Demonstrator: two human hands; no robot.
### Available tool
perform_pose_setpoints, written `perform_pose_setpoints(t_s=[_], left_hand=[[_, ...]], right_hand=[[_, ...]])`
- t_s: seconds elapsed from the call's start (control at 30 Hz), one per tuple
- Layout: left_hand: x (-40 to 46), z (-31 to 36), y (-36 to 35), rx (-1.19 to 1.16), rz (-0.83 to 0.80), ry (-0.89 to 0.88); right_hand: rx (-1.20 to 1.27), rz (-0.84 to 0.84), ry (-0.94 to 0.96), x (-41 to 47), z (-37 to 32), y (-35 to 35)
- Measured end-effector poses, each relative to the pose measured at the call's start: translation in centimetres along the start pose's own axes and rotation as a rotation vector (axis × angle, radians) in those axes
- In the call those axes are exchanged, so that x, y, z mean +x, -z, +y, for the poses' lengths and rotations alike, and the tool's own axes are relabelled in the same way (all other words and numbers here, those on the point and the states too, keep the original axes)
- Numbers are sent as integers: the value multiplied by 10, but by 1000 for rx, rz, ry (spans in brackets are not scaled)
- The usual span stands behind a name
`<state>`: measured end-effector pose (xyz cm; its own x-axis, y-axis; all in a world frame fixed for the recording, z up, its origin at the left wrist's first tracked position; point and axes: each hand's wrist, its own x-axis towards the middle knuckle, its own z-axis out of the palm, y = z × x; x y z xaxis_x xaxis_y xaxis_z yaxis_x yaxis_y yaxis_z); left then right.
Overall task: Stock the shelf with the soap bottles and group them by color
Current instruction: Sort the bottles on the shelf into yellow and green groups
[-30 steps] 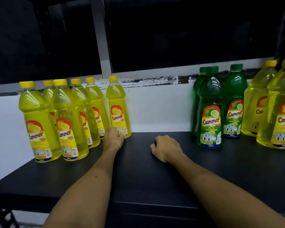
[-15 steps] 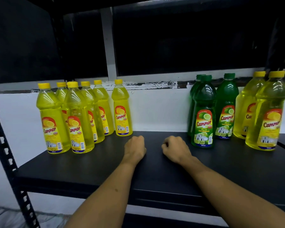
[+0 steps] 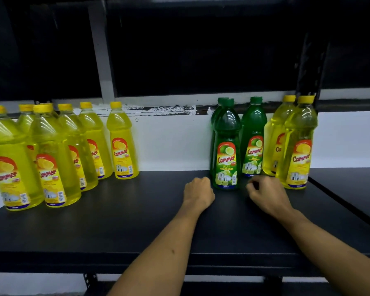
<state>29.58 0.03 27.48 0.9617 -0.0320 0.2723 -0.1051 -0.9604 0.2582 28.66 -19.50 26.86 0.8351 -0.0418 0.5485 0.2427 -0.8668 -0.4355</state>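
Left hand (image 3: pixel 199 192): low over the black shelf (image 3: pixel 137 221), just left of the front green bottle (image 3: pixel 225 146); back of hand toward the camera, fingers curled under into a loose fist, holding nothing; knuckles close to the bottle's base, contact not clear.
Right hand (image 3: pixel 267 194): just right of the same green bottle, in front of the rear green bottle (image 3: pixel 253 137); fingers (image 3: pixel 252 185) curled in with tips bunched together, gripping nothing visible; contact with the shelf surface cannot be told.
Green bottles: three upright at centre right, "Cammer" lime labels facing out; one in front, one mostly hidden directly behind it (image 3: pixel 219 107), one to the right and farther back near the white wall (image 3: pixel 171 142).
Yellow bottles, right pair: two upright (image 3: pixel 297 150) immediately right of the green ones, front one overlapping the back one (image 3: pixel 275 133), at the shelf board's edge.
Yellow bottles, left group: six upright in a cluster on the left end, from the nearest (image 3: pixel 9 163) to the farthest right one (image 3: pixel 122 146), which stands slightly apart from the rest by the wall.
Gap: open stretch of shelf between the left yellow group and the green bottles.
Background: dark window (image 3: pixel 201 50) with a pale frame post (image 3: pixel 100 50) above the wall.
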Motion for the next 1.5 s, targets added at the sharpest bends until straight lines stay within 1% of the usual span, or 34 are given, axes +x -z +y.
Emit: perform_pose_setpoints(t_s=[0.07,0.1,0.2,0.23,0.3,0.43,0.5,0.63,0.87,0.97,1.1,1.27,1.3,1.37,1.5], left_hand=[[4,-5,-2,-37,-17,-4],[6,-8,-4,-53,-29,-13],[7,-11,-8,-42,-34,-51],[6,-10,-9,-34,-29,-59],[7,-11,-12,-29,-18,-71],[8,-13,-14,-41,-20,-76],[8,-13,-14,-44,-16,-78],[11,-15,-17,-68,-1,-80],[16,-19,-22,-103,29,-74],[17,-19,-22,-118,36,-51],[16,-18,-20,-124,45,-38],[15,-17,-19,-140,46,-25],[14,-17,-19,-147,56,-20],[13,-17,-17,-162,124,-13],[8,-16,-11,-192,296,-36]], right_hand=[[53,72,-86,5,18,8],[138,128,-176,9,25,13],[498,336,-551,22,39,18],[551,390,-616,25,40,17],[563,441,-633,27,40,15],[480,517,-675,30,44,20],[481,494,-653,35,52,21],[501,389,-532,49,66,15],[521,338,-509,51,74,15],[551,280,-427,50,73,14],[621,110,-310,37,62,14],[767,-217,-178,27,42,18],[786,-253,-154,25,37,19],[813,-291,-111,21,33,18],[745,-298,-38,15,25,17]])
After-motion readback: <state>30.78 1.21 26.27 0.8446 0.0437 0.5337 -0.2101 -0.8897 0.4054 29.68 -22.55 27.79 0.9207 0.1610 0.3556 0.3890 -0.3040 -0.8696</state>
